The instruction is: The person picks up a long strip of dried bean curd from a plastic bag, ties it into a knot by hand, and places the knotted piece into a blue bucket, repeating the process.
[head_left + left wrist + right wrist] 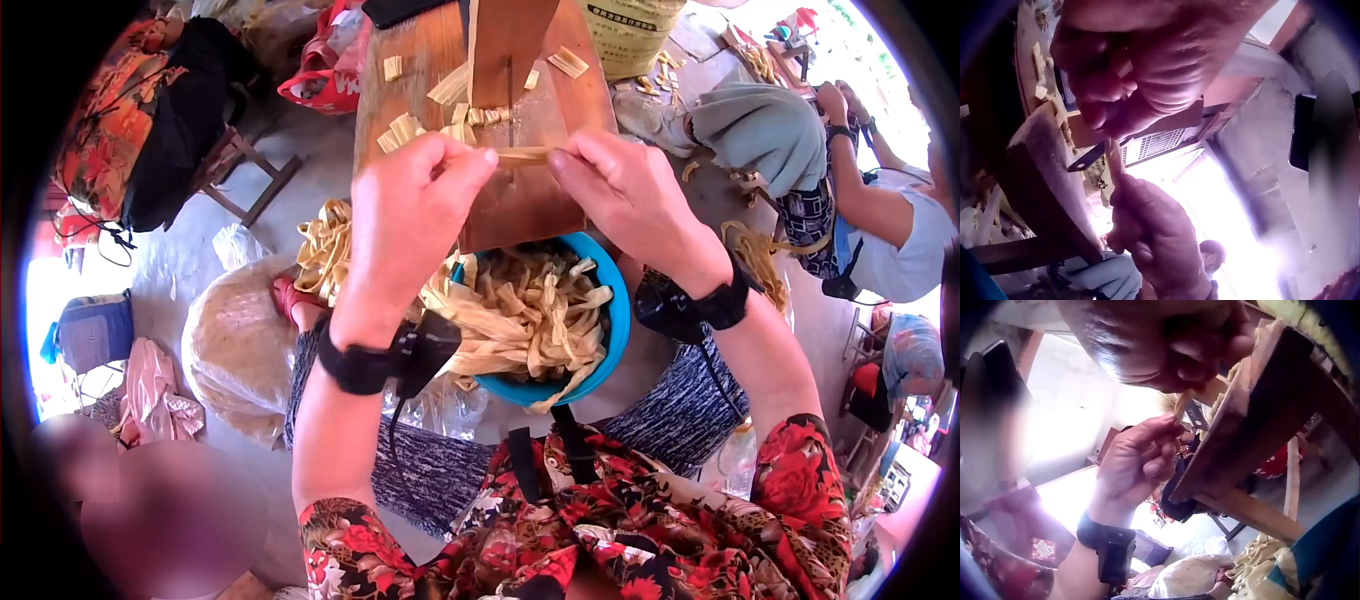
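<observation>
A short pale-yellow strip (523,156) is stretched level between the two hands, over the near end of a wooden board (520,205). The left hand (415,205) pinches its left end between thumb and curled fingers; the right hand (640,200) pinches the other end the same way. In the left wrist view the strip (1115,164) spans the gap between both hands, and the right wrist view shows the strip (1181,405) too. Cut pieces (403,131) lie on the board beside an upright wooden block (508,50). Below the hands, a blue basin (614,345) holds many long strips (530,320).
A large plastic-wrapped bundle (235,340) and looped strips (325,250) are on the floor at left. A red bag (325,75) and a yellow sack (630,35) flank the board's far end. Another person (880,210) sits at right, near a small wooden stool.
</observation>
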The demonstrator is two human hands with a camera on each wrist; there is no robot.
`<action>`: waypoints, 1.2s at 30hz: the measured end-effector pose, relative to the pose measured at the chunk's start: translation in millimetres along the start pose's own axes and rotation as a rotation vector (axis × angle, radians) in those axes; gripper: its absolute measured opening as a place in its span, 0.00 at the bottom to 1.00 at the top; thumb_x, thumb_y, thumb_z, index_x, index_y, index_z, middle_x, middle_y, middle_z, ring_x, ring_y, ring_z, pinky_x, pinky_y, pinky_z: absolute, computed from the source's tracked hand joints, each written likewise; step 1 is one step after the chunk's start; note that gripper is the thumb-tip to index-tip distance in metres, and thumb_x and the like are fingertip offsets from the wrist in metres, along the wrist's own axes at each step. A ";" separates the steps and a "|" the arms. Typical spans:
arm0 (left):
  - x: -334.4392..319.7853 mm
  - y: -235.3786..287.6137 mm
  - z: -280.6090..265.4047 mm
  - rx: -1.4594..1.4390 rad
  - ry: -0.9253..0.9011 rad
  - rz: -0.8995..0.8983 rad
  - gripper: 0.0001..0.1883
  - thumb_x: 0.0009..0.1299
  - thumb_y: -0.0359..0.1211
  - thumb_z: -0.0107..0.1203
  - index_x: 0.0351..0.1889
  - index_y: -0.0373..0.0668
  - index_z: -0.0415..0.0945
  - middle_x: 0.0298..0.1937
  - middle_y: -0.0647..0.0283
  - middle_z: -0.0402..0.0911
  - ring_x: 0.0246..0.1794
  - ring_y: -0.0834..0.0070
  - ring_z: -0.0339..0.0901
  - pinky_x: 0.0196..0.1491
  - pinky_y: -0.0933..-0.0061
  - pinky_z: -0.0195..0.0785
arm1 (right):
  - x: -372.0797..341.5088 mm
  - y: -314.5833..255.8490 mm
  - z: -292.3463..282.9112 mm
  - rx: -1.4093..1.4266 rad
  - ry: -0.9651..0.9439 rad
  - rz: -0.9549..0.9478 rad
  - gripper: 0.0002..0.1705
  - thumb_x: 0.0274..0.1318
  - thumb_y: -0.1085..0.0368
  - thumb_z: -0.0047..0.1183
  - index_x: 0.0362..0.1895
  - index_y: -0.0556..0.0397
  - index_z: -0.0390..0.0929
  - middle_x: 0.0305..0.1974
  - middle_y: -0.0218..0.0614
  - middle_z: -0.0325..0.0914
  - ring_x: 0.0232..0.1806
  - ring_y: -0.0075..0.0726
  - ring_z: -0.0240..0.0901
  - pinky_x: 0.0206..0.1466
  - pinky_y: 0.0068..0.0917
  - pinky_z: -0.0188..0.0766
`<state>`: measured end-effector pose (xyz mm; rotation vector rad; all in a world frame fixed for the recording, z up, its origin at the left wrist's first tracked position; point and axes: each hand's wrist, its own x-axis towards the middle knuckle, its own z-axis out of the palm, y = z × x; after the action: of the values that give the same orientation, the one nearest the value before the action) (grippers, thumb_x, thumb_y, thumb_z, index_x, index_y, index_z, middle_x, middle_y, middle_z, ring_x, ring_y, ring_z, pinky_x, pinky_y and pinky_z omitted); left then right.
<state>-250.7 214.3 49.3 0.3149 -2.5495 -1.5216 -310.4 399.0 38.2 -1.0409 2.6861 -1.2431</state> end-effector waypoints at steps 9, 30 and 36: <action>-21.7 0.2 -6.8 -0.116 -0.040 0.257 0.17 0.58 0.42 0.62 0.37 0.38 0.79 0.23 0.69 0.77 0.20 0.82 0.70 0.26 0.83 0.63 | -13.3 -17.3 -16.4 0.310 -0.261 0.247 0.13 0.57 0.60 0.49 0.26 0.57 0.71 0.16 0.34 0.64 0.19 0.21 0.56 0.22 0.24 0.58; -41.0 7.0 -10.8 -0.264 -0.294 -0.164 0.06 0.63 0.30 0.56 0.32 0.37 0.79 0.18 0.71 0.72 0.14 0.91 0.64 0.17 0.89 0.55 | -20.5 -28.4 -36.1 0.584 -0.720 0.611 0.18 0.62 0.51 0.43 0.30 0.52 0.71 0.19 0.20 0.63 0.19 0.14 0.57 0.20 0.16 0.55; -6.0 5.3 0.6 -0.362 -0.137 -0.197 0.09 0.65 0.34 0.54 0.33 0.36 0.78 0.19 0.69 0.74 0.14 0.89 0.65 0.19 0.89 0.57 | 0.8 -13.2 -10.7 0.309 -0.180 0.269 0.11 0.57 0.60 0.48 0.31 0.56 0.71 0.18 0.29 0.68 0.19 0.21 0.64 0.22 0.23 0.61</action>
<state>-245.5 218.8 53.5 0.4357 -2.3284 -2.1017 -306.4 399.6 54.7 -0.6899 2.3093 -1.3763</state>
